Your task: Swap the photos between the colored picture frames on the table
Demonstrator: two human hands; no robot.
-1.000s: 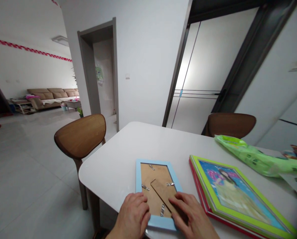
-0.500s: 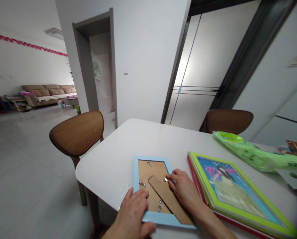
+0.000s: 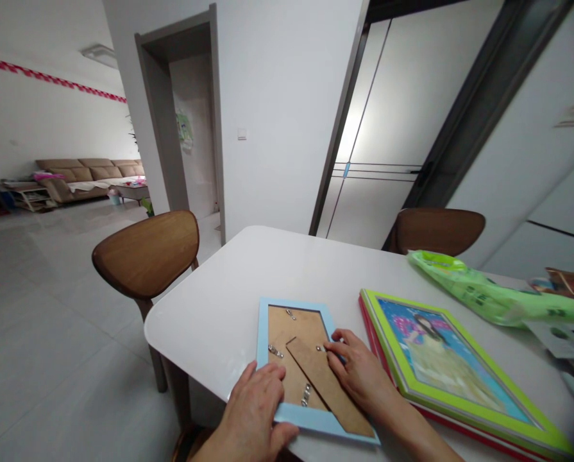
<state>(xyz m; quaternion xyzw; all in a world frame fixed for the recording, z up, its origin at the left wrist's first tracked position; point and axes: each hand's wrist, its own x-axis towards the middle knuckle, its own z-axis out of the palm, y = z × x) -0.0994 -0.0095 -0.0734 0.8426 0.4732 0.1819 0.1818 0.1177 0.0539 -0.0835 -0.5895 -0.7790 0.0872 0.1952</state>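
A light blue picture frame (image 3: 310, 420) lies face down on the table, its brown backing board (image 3: 287, 328) and slanted stand leg (image 3: 322, 378) showing. My left hand (image 3: 255, 407) grips the frame's lower left corner, fingers over the left side and thumb at the bottom edge. At the right side, my right hand (image 3: 358, 372) has its fingers bent together on a small metal clip (image 3: 320, 348), which they partly cover. Other metal clips show at the top (image 3: 290, 314), the left (image 3: 276, 351) and the bottom (image 3: 306, 394) of the board.
To the right, a green picture frame (image 3: 397, 359) with a picture of a figure in a pale dress rests on a red one (image 3: 376, 333). Behind it lies a green plastic bag (image 3: 503, 301). Wooden chairs (image 3: 152, 253) (image 3: 438, 231) stand around the white table (image 3: 287, 263).
My right hand's fingers have shifted slightly on the right-hand clip, which shows a little differently. My left hand stays at the frame's corner. The view has moved a little.
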